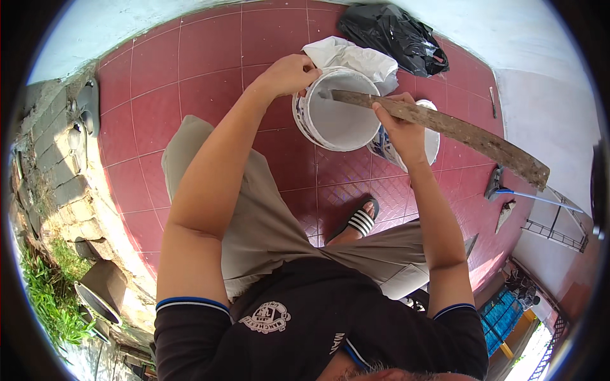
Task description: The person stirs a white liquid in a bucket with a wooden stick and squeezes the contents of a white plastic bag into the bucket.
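My left hand [293,75] is closed on the upper left rim of a white bucket [304,124]. Pale, whitish matter shows inside the bucket. My right hand [401,130] grips a long, rough wooden slat [470,134], worn and speckled. One end of the slat reaches over the rim into the bucket, and its tip touches the pale contents. The other end slants out to the right, past my right forearm. A second white bucket [433,145] with blue marks stands to the right, partly hidden behind my right hand and the first bucket.
Behind the buckets lie a white sack [349,54] and a black plastic bag [397,41], on red floor tiles [210,47]. A broom with a blue handle [540,197] and a scraper-like tool [506,214] are at the right wall. My sandalled foot [361,222] is below the buckets.
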Demonstrator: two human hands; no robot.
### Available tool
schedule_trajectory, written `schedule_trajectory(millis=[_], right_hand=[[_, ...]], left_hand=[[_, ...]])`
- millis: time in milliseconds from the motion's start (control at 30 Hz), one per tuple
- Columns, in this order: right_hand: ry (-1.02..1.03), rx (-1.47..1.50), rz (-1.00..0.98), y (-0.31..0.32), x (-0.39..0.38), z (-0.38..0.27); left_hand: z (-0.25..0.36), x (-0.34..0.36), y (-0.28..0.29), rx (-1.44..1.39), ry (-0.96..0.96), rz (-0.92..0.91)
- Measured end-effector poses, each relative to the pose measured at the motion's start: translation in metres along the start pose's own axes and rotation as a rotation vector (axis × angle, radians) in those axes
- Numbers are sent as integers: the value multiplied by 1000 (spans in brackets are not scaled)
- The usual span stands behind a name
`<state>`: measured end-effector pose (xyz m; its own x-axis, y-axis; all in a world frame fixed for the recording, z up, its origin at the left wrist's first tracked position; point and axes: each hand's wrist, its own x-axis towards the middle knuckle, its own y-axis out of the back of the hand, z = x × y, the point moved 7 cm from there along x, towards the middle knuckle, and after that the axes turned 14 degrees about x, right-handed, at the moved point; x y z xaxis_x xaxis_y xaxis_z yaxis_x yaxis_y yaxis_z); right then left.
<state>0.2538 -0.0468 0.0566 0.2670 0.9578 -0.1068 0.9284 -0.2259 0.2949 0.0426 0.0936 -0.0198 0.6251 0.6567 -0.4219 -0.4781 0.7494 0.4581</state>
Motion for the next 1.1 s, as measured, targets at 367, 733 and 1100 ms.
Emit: schedule_trajectory(millis=[367, 733, 1100], right_hand=[[-13, 32, 152, 22, 35, 7], [14, -197, 188, 16, 52, -15], [-1, -147, 198, 24, 39, -38]], left_hand=[[-5, 5, -3, -23, 2, 27], [0, 1, -5, -63, 18, 21], [-5, -4, 0, -54, 47, 12]])
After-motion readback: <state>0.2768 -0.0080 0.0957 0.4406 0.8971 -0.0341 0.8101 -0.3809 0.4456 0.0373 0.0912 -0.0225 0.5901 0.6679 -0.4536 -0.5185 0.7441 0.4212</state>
